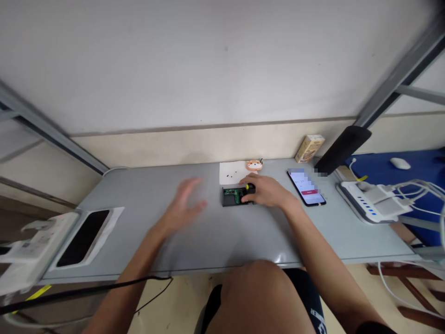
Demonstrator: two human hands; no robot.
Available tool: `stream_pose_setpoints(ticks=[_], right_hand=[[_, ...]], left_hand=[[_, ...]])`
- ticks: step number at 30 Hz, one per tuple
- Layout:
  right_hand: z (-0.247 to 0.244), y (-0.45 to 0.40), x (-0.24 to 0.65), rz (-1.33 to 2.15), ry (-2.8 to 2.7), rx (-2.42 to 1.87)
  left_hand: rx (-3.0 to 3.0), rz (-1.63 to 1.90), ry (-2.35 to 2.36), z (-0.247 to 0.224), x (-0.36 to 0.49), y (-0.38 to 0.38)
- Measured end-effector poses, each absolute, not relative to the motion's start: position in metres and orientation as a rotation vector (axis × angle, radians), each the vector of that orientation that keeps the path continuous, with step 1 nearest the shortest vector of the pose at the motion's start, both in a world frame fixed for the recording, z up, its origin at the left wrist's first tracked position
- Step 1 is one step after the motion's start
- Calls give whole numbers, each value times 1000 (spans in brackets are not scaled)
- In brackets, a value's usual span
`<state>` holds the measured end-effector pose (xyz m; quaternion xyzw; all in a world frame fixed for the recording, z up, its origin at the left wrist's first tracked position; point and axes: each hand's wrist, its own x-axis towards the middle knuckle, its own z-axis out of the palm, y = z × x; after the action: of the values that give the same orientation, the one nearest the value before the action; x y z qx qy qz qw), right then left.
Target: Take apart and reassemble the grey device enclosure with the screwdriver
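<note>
My right hand [266,190] is closed around a black and yellow screwdriver [249,187], whose rounded end shows above the fingers; its tip is hidden. That hand rests over the right part of an opened black device [229,200], where a green circuit board [238,195] is exposed. To the left of the device, my left hand [186,204] hovers over the desk, blurred by motion, fingers apart and nothing in it. Just behind the device lies a white paper [225,170] with several tiny dark pieces, probably screws. An orange and white animal-face item [254,165] sits at the paper's right corner.
A lit phone [306,186] lies right of my right hand. Beyond it stand a small carton [309,148], a black cylinder [342,150] and a power strip [365,204] with plugs. At the desk's left end are a dark phone [83,238] and a white power strip [45,241].
</note>
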<state>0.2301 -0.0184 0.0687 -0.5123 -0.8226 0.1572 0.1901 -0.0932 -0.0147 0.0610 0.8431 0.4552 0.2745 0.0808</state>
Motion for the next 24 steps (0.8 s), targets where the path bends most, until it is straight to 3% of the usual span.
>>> stream_pose_setpoints(ticks=[5, 16, 24], right_hand=[[51, -17, 214, 357, -2543, -1482], [81, -43, 228, 402, -2331, -1446], [53, -90, 230, 617, -2441, -1363]], left_hand=[[2431, 465, 1086, 26, -57, 13], [2298, 504, 1206, 14, -63, 18], [2363, 501, 1186, 16, -65, 21]])
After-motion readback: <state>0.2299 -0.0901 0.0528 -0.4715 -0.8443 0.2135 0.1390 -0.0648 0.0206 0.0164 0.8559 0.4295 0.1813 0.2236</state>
